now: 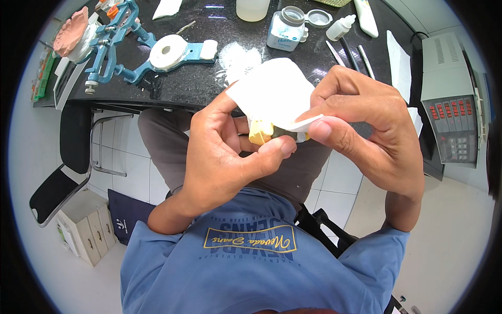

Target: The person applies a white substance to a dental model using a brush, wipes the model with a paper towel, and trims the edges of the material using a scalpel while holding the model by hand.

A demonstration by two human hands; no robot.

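Left hand [225, 152] pinches yellow cast [260, 132] (tissue [272, 91] above), right hand [366, 125] opposite.

Tissue [272, 89]: soft white paper, matt.
Countertop [209, 78]: glossy black speckled stone.
Articulator [117, 47]: blue painted metal.

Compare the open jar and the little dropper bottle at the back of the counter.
The open jar is wide and squat, with a blue label and its lid off. The dropper bottle is slimmer, plain white, capped with a pointed tip, and leaning. Both sit on the black counter, untouched by either hand.
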